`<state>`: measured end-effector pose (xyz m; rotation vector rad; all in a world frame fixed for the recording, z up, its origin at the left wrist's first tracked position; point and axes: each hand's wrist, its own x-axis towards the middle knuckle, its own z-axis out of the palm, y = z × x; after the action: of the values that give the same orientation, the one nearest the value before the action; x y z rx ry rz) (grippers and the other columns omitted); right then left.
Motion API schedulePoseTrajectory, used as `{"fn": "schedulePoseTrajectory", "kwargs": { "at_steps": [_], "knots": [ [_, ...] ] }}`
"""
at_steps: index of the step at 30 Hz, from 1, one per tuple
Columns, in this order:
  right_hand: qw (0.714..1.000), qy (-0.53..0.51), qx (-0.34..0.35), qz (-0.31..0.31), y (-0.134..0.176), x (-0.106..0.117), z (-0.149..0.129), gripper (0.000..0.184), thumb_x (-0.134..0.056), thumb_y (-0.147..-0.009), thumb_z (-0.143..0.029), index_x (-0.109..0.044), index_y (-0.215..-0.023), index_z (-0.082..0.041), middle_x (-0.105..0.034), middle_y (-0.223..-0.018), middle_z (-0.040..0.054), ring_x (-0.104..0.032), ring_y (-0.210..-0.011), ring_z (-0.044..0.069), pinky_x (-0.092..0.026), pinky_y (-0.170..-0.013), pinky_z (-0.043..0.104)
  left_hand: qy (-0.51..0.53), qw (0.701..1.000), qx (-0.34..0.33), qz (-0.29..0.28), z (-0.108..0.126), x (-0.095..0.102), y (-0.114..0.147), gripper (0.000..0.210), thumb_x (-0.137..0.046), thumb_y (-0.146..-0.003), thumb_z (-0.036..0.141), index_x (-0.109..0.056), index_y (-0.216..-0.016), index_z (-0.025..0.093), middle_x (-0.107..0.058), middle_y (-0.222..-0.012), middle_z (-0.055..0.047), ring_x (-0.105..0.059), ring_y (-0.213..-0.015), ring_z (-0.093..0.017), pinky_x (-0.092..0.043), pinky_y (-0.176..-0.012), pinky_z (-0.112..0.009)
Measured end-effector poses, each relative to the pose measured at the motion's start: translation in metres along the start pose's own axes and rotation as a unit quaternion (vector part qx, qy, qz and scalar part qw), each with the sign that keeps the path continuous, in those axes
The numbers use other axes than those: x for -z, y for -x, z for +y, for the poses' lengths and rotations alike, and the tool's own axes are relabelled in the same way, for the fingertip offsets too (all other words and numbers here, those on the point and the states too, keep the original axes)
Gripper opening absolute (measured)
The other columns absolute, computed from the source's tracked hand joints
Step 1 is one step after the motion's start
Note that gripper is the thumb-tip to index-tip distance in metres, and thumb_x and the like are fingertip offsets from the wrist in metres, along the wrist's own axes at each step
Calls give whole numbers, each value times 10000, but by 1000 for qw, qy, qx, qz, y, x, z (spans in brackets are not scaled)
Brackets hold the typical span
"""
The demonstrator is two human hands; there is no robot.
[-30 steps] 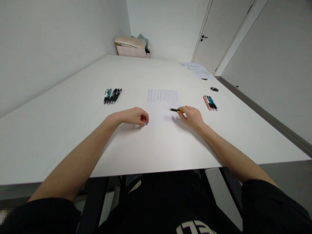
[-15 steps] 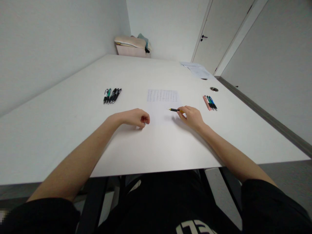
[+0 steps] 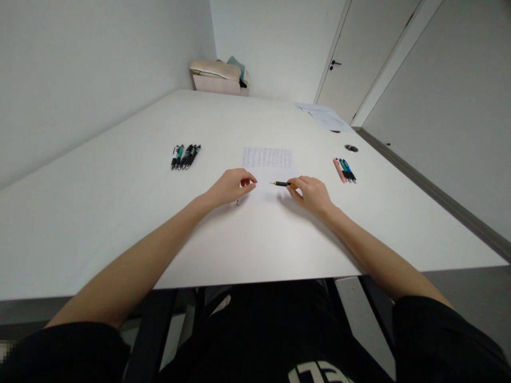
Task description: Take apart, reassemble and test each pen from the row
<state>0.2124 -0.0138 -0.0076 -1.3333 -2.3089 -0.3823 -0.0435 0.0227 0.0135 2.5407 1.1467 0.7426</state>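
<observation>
My right hand (image 3: 313, 196) pinches a black and yellow pen (image 3: 282, 184) above the sheet. The pen's thin, narrow end points left toward my other hand. My left hand (image 3: 231, 186) is apart from the pen, its thumb and fingers parted with nothing visible between them. On the table just below it stands a small silver piece (image 3: 238, 202), probably a pen tip, too small to make out fully. Beneath and between the hands lies a white paper sheet (image 3: 267, 157) with rows of small writing.
Several black and green pens (image 3: 186, 157) lie in a row at the left of the white table (image 3: 239, 250). Another row of pens (image 3: 345, 170), with a pink one, is at the right. Loose papers (image 3: 323, 116) rest near the far right edge, beside a round table grommet (image 3: 351, 148).
My left hand has let go of the small silver piece, left on the table, and moved up and right toward the pen with its fingers parting. The right hand still holds the pen.
</observation>
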Motion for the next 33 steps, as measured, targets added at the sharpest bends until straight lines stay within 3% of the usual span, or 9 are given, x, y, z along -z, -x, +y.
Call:
{"fn": "schedulePoseTrajectory", "kwargs": {
  "at_steps": [10, 26, 33],
  "knots": [
    [1000, 3, 27, -15, -1, 2, -10, 309, -363, -916, -343, -618, -957, -175, -664, -814, 55, -564, -719, 155, -327, -659, 279, 38, 998, -38, 31, 16, -19, 2, 208, -570, -765, 237, -673, -923, 148, -628, -784, -42, -556, -656, -121, -446, -662, -256],
    [999, 7, 42, -29, -2, 2, -13, 296, -381, -913, -335, -619, -961, -167, -668, -814, 55, -575, -717, 154, -323, -661, 277, 37, 996, -64, 49, 18, -22, 2, 147, -544, -805, 246, -642, -763, 145, -606, -711, -26, -533, -630, -115, -414, -621, -243],
    [999, -9, 32, -41, -1, 1, -6, 277, -377, -911, -318, -595, -1005, -174, -660, -848, 54, -577, -715, 154, -336, -648, 262, 51, 996, -36, 68, 15, -19, 1, 123, -551, -784, 236, -629, -745, 150, -603, -703, -13, -536, -621, -105, -416, -608, -231]
  ]
}}
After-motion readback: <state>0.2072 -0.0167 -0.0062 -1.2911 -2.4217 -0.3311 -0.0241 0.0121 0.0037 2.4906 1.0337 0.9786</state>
